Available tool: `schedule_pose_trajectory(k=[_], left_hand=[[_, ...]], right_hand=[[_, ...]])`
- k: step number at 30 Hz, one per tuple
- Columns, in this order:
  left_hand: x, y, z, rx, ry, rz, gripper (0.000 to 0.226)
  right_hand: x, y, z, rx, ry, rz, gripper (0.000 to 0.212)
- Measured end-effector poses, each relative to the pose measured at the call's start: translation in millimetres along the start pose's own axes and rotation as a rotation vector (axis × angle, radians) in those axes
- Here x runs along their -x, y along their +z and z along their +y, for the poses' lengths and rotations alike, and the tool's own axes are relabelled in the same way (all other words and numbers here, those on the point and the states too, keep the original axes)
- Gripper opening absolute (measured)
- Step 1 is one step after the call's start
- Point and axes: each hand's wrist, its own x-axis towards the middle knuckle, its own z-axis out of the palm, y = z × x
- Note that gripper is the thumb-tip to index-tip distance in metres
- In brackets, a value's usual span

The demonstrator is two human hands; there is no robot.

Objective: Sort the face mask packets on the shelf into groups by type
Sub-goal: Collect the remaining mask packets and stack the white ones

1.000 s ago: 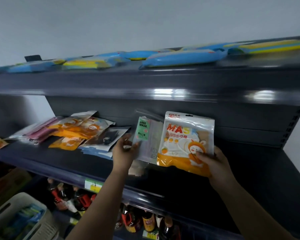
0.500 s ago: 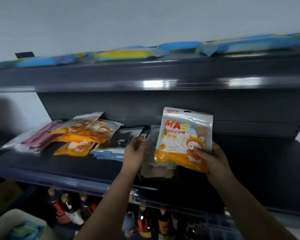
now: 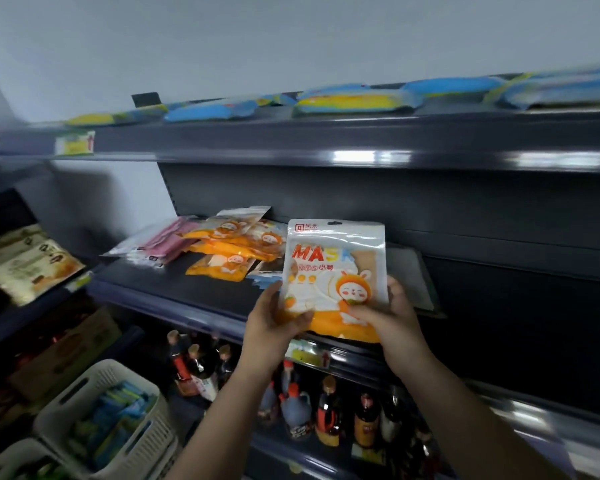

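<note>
An orange-and-white mask packet [image 3: 333, 275], printed with "MASK" and a cartoon rabbit, is held upright in front of the middle shelf [image 3: 187, 299] by both hands; its lower left corner is pinched by the left hand [image 3: 274, 320], thumb laid across the front and fingers [image 3: 267, 296] curled behind; its lower right edge is gripped by the right hand [image 3: 388, 317], thumb on the orange band and fingers wrapped round the side; both sets of fingers are thus closed on the packet. Further left on the same shelf a heap of matching orange packets [image 3: 232, 244] is seen lying flat and overlapping; just beside it, toward the shelf's left end, pink packets [image 3: 167, 242] are laid; a dark packet [image 3: 269, 268] and a pale blue one are partly covered between the heap and the held packet. Behind the held packet, on its right, a greyish clear packet [image 3: 409, 271] is seen on the shelf. On the top shelf [image 3: 326, 140] a row of blue-and-yellow packs [image 3: 354, 100] is set out. Below, bottles [image 3: 326, 410] are ranged on a lower shelf; at lower left a white basket [image 3: 94, 382] holding blue items is seen.
</note>
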Motion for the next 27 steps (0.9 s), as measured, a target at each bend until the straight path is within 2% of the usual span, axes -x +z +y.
schedule_pose_trajectory(k=[6, 10, 17, 24, 27], left_hand=[[6, -52, -2, -0.152, 0.066, 0.145, 0.054], [-9, -85, 0, -0.183, 0.067, 0.162, 0.05], [-73, -147, 12, -0.171, 0.083, 0.061, 0.052], [-152, -204, 22, -0.384, 0.144, -0.068, 0.085], [-183, -217, 26, -0.438, 0.152, -0.097, 0.079]], right_hand=[[8, 44, 12, 0.131, 0.006, -0.127, 0.075], [1, 80, 22, 0.233, 0.0, -0.118, 0.077], [-37, 152, 35, 0.293, -0.089, -0.043, 0.075], [-87, 215, 47, 0.384, -0.102, 0.091, 0.076], [-109, 234, 47, 0.409, -0.086, 0.115, 0.074]])
